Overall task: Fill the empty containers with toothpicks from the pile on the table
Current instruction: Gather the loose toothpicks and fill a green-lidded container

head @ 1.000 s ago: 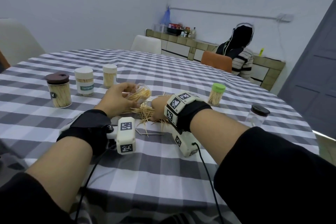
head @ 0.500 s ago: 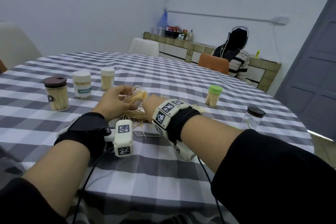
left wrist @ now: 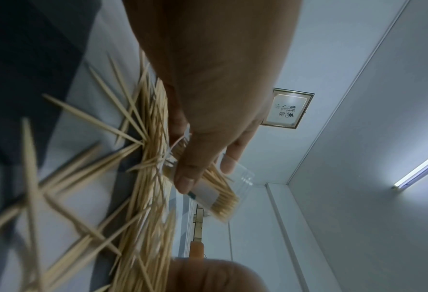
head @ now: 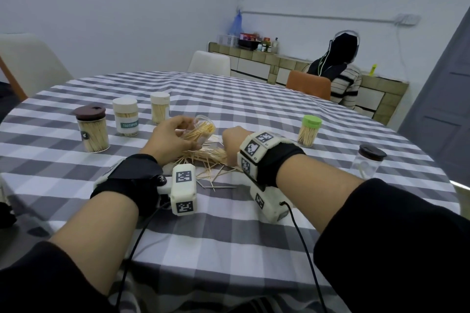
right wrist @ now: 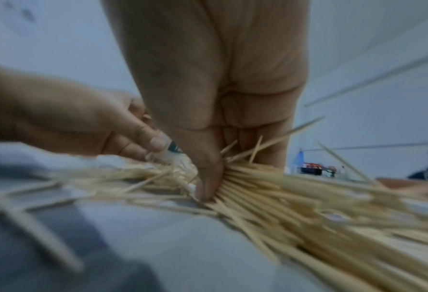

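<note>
- Fingers and thumb of the left hand (head: 173,138) are curled round a clear container (head: 203,129), tilted on its side with its mouth down toward the pile of toothpicks (head: 208,157) on the checked table (head: 229,223); it is already partly filled.
- In the right wrist view the right hand (right wrist: 207,110) is bunched down into the pile, thumb tip pressed among the sticks and a few poking out between the curled fingers, so it looks to be gathering a clump.
- Toothpicks will likely handle as light, stiff and slippery against each other, with sharp ends. A loose clump would splay or shed sticks, so a firm pinch across the middle of an aligned bundle seems the safest hold.
- The container looks thin, smooth and light. Held round its wall, clear of the mouth, it should stay steady, though it could roll or tip if let go while tilted.
- Both wrist views are blurred near the lens, and the container's mouth is hidden behind fingers and sticks.
- How many sticks the right hand actually has cannot be told, as the head view shows only its back.
- Farther out stand a brown-lidded jar (head: 92,129), two white-lidded ones (head: 126,117) and a green-lidded jar (head: 309,131), all holding toothpicks; a dark-lidded clear jar (head: 366,164) near the right edge looks empty.
</note>
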